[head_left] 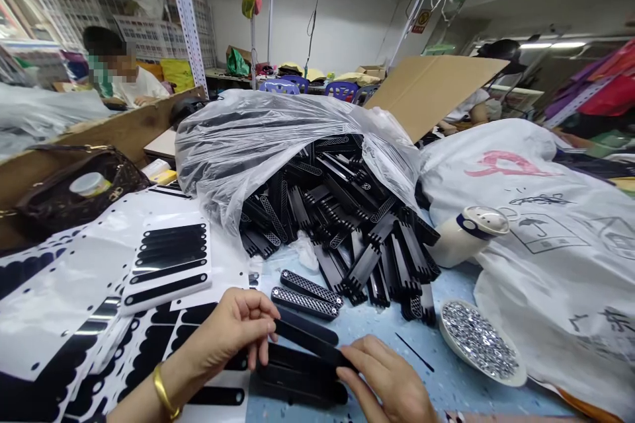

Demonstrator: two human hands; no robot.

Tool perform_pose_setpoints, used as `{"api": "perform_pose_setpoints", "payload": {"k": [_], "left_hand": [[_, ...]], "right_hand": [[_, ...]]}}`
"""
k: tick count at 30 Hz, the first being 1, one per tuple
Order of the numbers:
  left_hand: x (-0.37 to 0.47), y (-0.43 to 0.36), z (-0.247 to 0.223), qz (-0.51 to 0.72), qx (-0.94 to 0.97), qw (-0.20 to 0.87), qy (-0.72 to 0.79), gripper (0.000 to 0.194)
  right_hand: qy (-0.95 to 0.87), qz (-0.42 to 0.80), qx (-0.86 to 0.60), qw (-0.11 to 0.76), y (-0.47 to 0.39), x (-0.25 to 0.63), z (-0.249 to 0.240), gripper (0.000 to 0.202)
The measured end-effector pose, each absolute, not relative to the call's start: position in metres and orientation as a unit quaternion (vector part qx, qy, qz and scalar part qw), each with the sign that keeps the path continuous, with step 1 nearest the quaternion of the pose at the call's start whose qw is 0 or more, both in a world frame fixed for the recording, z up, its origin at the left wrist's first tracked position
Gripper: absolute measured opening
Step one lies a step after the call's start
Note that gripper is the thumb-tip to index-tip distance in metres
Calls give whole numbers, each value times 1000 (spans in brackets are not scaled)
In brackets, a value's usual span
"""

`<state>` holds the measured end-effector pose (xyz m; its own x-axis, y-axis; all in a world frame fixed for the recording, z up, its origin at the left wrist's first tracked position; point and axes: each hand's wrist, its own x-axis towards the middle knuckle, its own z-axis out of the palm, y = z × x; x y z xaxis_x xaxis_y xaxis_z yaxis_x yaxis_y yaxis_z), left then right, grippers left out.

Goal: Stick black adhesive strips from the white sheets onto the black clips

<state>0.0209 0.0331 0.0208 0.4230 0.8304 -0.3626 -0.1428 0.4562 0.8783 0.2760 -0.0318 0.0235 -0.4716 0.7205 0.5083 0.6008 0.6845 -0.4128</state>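
A narrow black strip-shaped piece (308, 338) spans my two hands over the table. My left hand (235, 327), a gold bangle at its wrist, pinches the far left end between thumb and fingers. The right end sits between the thumb and fingers of my right hand (389, 380). Directly beneath lie several similar long black pieces (300, 380), partly covered by my hands. Just beyond are two black pieces with a diamond-textured face (305, 304), side by side. Left of my left hand, a small stack of white sheets (166, 287) carries black rounded-end strips.
A clear plastic bag (278, 122) spills many black slotted pieces (347, 211) toward me. At right stand a bowl (516, 380) of small shiny metal parts, a cream bottle (454, 241) and white sacks (536, 244). A thin black stick (415, 352) lies nearby. People (141, 82) sit farther back.
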Motion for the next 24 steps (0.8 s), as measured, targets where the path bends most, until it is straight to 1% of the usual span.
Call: {"api": "perform_pose_setpoints", "payload": {"k": [2,4,7,9,12,16,20,22,24], "left_hand": [[18,38,21,332,439,691,469,36],[13,44,20,351,481,624,506,33],[10,50,15,361,569,524,521,19],[12,51,10,331,620,483,522,16],[19,50,5,282,668,449,523,20],[22,46,5,252,714,411,507,23],[18,44,8,203,733,439,478,21],[16,46,6,225,720,440,487,19],[16,51,0,279,703,408,511,17]], "right_hand": [[-836,69,-412,355,-32,282,27,24],[-809,61,-442,383,-30,289,30,18],[-763,127,-500,389,-23,298,30,9],[-739,189,-532,368,-17,298,25,12],[-709,224,-568,354,-10,289,14,17],[-698,232,-569,367,-9,277,6,22],[-719,256,-549,342,-16,277,13,22],[-722,249,-546,345,-17,281,17,23],[-720,224,-549,360,-13,286,18,24]]}}
